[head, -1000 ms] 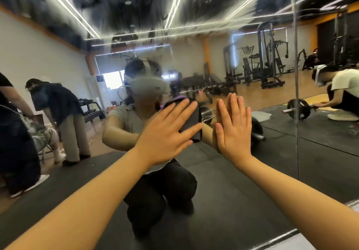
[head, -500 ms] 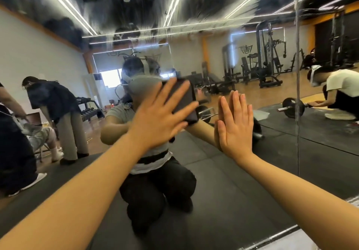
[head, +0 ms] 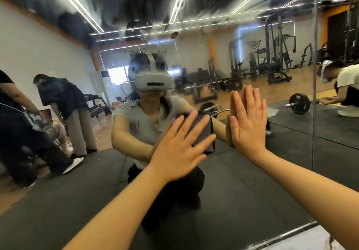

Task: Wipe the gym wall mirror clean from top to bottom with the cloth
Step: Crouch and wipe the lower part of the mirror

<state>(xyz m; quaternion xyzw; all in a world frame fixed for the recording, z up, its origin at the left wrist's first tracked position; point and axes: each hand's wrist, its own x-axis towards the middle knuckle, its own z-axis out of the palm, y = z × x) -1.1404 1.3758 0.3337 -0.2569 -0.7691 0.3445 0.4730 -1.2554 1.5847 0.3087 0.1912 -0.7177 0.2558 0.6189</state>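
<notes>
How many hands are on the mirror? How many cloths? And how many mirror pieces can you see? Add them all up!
Hands: 2, the left hand and the right hand
Cloths: 1, the dark grey cloth under the left hand
Mirror panels: 2, the wide panel and the right panel past the seam
Total: 5

Counts at the mirror

One mirror (head: pixel 252 201) and one dark cloth (head: pixel 202 131); two hands, the left hand (head: pixel 180 152) and the right hand (head: pixel 248 125), each flat with five straight fingers. The glass reflects one headset (head: pixel 153 81), one loaded barbell (head: pixel 299 103), and three other people.
</notes>
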